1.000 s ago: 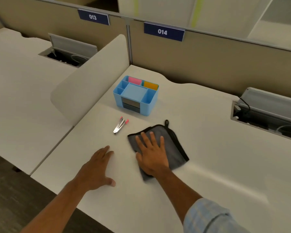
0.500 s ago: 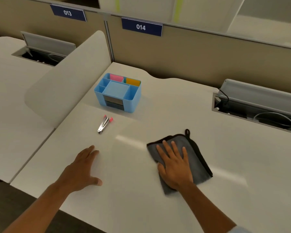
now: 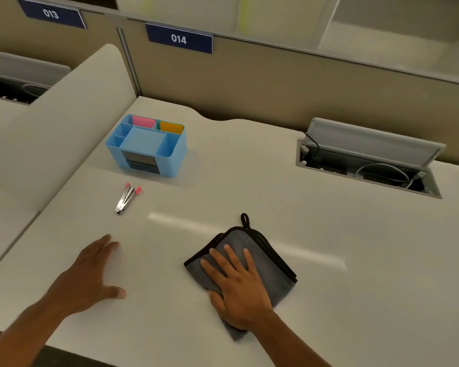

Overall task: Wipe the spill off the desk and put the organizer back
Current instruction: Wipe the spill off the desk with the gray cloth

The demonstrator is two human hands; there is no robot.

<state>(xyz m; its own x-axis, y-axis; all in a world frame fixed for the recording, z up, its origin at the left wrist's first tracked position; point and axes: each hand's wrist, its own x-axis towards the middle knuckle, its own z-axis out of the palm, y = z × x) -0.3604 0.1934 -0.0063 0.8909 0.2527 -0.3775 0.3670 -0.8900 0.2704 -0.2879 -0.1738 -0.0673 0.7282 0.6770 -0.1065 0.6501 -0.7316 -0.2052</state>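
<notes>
A folded grey cloth (image 3: 270, 260) with black trim and a hanging loop lies on the white desk (image 3: 329, 247). My right hand (image 3: 236, 282) presses flat on it with fingers spread. To the left, my left hand (image 3: 90, 276) rests palm down on the bare desk, holding nothing. The light blue organizer (image 3: 146, 147), with pink and orange inserts, stands at the back left near the divider. I cannot make out a spill; only a glossy light streak (image 3: 186, 223) shows on the desk.
A small metal clip tool with pink tips (image 3: 126, 198) lies in front of the organizer. An open cable hatch (image 3: 368, 165) with cords sits at the back right. A curved white divider (image 3: 64, 123) bounds the desk's left side; partition panels stand behind.
My right hand slid the cloth to the right across the desk, then slightly toward me. My left hand stayed in place. The view shifted right.
</notes>
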